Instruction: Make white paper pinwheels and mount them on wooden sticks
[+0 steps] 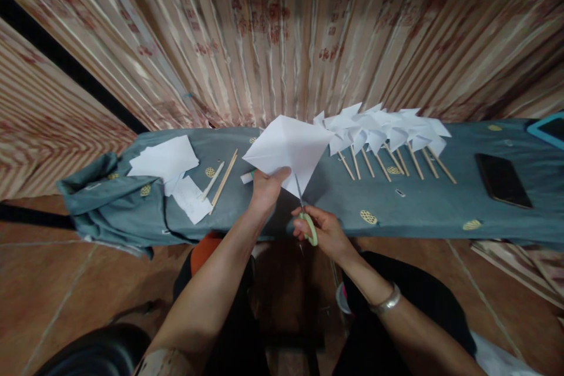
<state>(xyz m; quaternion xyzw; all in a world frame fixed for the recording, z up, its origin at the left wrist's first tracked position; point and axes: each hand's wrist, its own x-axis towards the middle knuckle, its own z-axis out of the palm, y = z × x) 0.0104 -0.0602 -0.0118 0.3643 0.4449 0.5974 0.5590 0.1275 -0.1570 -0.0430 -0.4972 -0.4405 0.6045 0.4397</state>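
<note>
My left hand (268,187) grips a square sheet of white paper (288,144) near its lower edge, thumb on top. The sheet is turned cornerwise and shows faint fold lines. In my right hand (324,229) is a pair of scissors (309,228) with pale green handles. Their blades point up at the sheet and meet it close to its lower corner, right of my left thumb. Whether the blades have cut into the paper is hard to see. Behind my left hand a small white and green item (248,177) is partly hidden.
Several white paper pinwheels (383,129) on wooden sticks lie in a row at the right. Beyond them are a dark phone (503,181) and a blue-edged device (546,129). Leftward lie wooden sticks (224,179), a white pen-like stick (214,180) and stacked paper (167,158) on the grey-green cloth (423,205).
</note>
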